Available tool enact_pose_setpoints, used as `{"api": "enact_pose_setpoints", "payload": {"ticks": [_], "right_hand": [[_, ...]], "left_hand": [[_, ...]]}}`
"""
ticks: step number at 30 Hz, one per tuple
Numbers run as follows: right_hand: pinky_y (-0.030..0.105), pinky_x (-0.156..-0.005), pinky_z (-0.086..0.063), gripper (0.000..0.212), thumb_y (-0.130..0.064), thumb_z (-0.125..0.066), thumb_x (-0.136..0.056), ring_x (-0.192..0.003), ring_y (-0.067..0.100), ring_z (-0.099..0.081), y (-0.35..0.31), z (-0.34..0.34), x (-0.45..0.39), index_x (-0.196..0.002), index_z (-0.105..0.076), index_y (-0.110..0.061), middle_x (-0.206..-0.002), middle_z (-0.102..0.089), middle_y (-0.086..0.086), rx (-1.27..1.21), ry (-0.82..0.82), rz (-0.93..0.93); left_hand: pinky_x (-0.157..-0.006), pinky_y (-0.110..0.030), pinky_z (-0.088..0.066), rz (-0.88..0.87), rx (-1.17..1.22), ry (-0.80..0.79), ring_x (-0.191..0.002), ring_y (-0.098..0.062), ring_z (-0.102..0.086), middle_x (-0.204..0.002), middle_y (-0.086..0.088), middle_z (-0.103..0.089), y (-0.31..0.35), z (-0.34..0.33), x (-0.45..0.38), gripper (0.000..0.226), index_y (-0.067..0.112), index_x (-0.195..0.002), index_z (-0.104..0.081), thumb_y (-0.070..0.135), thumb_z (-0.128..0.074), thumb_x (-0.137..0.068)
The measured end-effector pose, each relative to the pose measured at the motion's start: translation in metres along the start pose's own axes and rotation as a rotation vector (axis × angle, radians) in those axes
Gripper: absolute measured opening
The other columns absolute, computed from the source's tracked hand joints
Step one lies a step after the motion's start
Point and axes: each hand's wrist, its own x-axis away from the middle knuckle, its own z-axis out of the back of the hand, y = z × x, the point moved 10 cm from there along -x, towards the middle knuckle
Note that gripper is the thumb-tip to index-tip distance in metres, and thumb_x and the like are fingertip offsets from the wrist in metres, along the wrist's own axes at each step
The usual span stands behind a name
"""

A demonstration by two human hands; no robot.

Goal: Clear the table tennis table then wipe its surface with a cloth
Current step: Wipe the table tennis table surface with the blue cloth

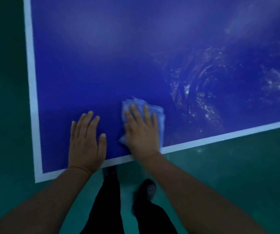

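Note:
The blue table tennis table (102,68) with white edge lines fills most of the view; I look down on its near left corner. A folded light blue cloth (159,115) lies on the surface close to the near edge. My right hand (141,130) presses flat on top of the cloth, fingers spread. My left hand (85,141) rests flat on the bare table just left of it, fingers slightly apart, holding nothing. Wet swirl streaks (201,92) glisten on the surface to the right of the cloth.
A green floor (237,174) surrounds the table on the left and near sides. My legs in dark trousers and a dark perforated shoe (150,191) stand just below the near edge. No other objects show on the table.

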Motion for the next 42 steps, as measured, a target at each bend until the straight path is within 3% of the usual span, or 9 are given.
{"api": "enact_pose_setpoints", "payload": {"ticks": [7,15,19,25,29,33,36,39,42], "right_hand": [[0.051,-0.122,-0.005,0.052,-0.037,-0.029,-0.105,-0.153,0.027,-0.005,0.151,0.017,0.049,-0.156,-0.029,-0.025,-0.165,-0.016,-0.006,-0.055,0.15,-0.643],[0.049,-0.119,-0.02,0.05,-0.033,-0.027,-0.103,-0.15,0.028,-0.022,0.093,0.005,0.033,-0.148,-0.045,-0.019,-0.158,-0.035,0.001,0.033,0.097,-0.351],[0.042,-0.091,-0.039,0.045,-0.021,-0.045,-0.087,-0.109,0.041,-0.06,0.198,0.043,0.082,-0.121,-0.068,-0.004,-0.134,-0.059,0.02,0.027,0.292,-0.676],[0.04,-0.092,-0.039,0.033,-0.03,-0.056,-0.093,-0.115,0.036,-0.048,0.316,0.069,0.171,-0.118,-0.062,-0.009,-0.129,-0.054,0.017,-0.119,0.38,-1.371],[0.043,-0.062,-0.058,0.019,-0.035,-0.055,-0.09,-0.073,0.014,-0.065,0.231,0.092,0.113,-0.093,-0.062,-0.018,-0.085,-0.062,-0.001,-0.104,0.569,-0.983],[0.036,-0.074,-0.048,0.043,-0.021,-0.071,-0.075,-0.088,0.029,-0.057,0.144,0.048,0.061,-0.116,-0.066,-0.014,-0.116,-0.064,0.009,-0.047,0.379,-0.519],[0.047,-0.063,-0.05,0.021,-0.016,-0.057,-0.074,-0.071,0.038,-0.057,0.225,0.057,0.103,-0.09,-0.067,-0.008,-0.092,-0.064,0.021,0.013,0.405,-0.81],[0.045,-0.091,-0.051,0.028,-0.027,-0.054,-0.087,-0.092,0.029,-0.055,0.299,0.076,0.173,-0.099,-0.07,-0.007,-0.099,-0.061,0.017,-0.149,0.567,-1.325],[0.016,-0.064,-0.044,0.007,-0.013,-0.062,-0.086,-0.071,0.004,-0.051,0.252,0.098,0.113,-0.088,-0.068,-0.011,-0.08,-0.062,0.003,-0.348,0.646,-0.953]], "left_hand": [[-0.123,-0.052,-0.011,-0.151,-0.113,-0.104,-0.147,-0.033,-0.026,-0.156,-0.018,-0.034,0.031,-0.021,-0.048,0.061,0.001,-0.143,-0.045,0.038,-0.031,-0.096],[-0.122,-0.054,0.001,-0.166,-0.275,-0.152,-0.153,-0.027,-0.002,-0.164,-0.015,-0.01,0.017,-0.036,-0.09,0.069,0.005,-0.153,-0.026,0.044,-0.027,-0.096],[-0.122,-0.056,0.0,-0.162,-0.281,-0.187,-0.153,-0.027,-0.002,-0.164,-0.015,-0.011,0.016,-0.038,-0.091,0.069,0.006,-0.154,-0.025,0.044,-0.026,-0.096],[-0.122,-0.055,0.002,-0.141,-0.272,-0.236,-0.153,-0.025,0.001,-0.165,-0.013,-0.011,0.015,-0.039,-0.092,0.07,0.007,-0.155,-0.024,0.046,-0.021,-0.096],[-0.122,-0.056,0.003,-0.143,-0.262,-0.236,-0.153,-0.025,0.002,-0.165,-0.013,-0.012,0.016,-0.039,-0.092,0.069,0.007,-0.154,-0.025,0.044,-0.021,-0.096],[-0.122,-0.056,0.002,-0.139,-0.269,-0.231,-0.153,-0.025,0.001,-0.165,-0.014,-0.012,0.016,-0.039,-0.093,0.069,0.007,-0.154,-0.026,0.045,-0.021,-0.096],[-0.121,-0.057,0.001,-0.143,-0.271,-0.237,-0.153,-0.026,0.0,-0.164,-0.014,-0.012,0.017,-0.04,-0.093,0.069,0.006,-0.154,-0.025,0.044,-0.021,-0.096],[-0.121,-0.058,0.0,-0.148,-0.287,-0.245,-0.153,-0.028,-0.002,-0.164,-0.015,-0.013,0.016,-0.041,-0.093,0.07,0.006,-0.154,-0.025,0.045,-0.021,-0.096],[-0.121,-0.058,-0.001,-0.137,-0.309,-0.254,-0.153,-0.028,-0.002,-0.164,-0.015,-0.013,0.016,-0.042,-0.093,0.069,0.006,-0.154,-0.026,0.044,-0.02,-0.097]]}}
